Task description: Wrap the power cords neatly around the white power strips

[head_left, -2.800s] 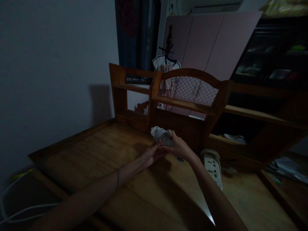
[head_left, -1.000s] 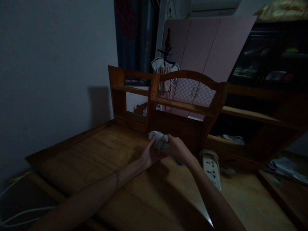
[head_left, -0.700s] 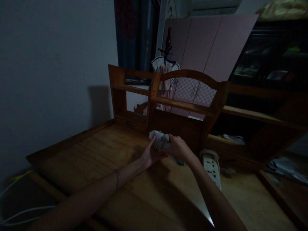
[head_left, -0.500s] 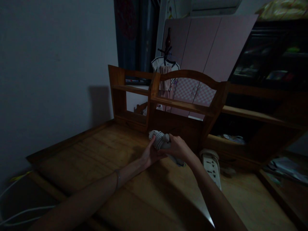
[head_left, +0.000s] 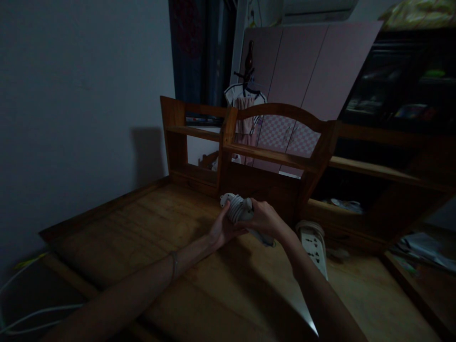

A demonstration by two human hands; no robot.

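A pale object wound with white cord (head_left: 237, 208) is held above the wooden desk (head_left: 142, 228). Its far-left end shows small dark spots, and its lower end, with a small loop, sticks out beneath my right hand; its exact kind is unclear in the dim light. My left hand (head_left: 224, 229) is closed around it from below, thumb pressed on the coils. From the right, my right hand (head_left: 261, 218) grips it near a stubby pale piece, perhaps the plug (head_left: 247, 204). Fingers hide much of its middle.
A white power strip (head_left: 313, 249) with its cord coiled at one end lies right of my hands. Wooden shelving (head_left: 263, 152) rises along the desk's far edge. Papers (head_left: 427, 249) lie at far right; white cables (head_left: 42, 311) hang at lower left.
Both hands keep nearly the same place and hold. The stubby pale piece by my right fingers has turned slightly.
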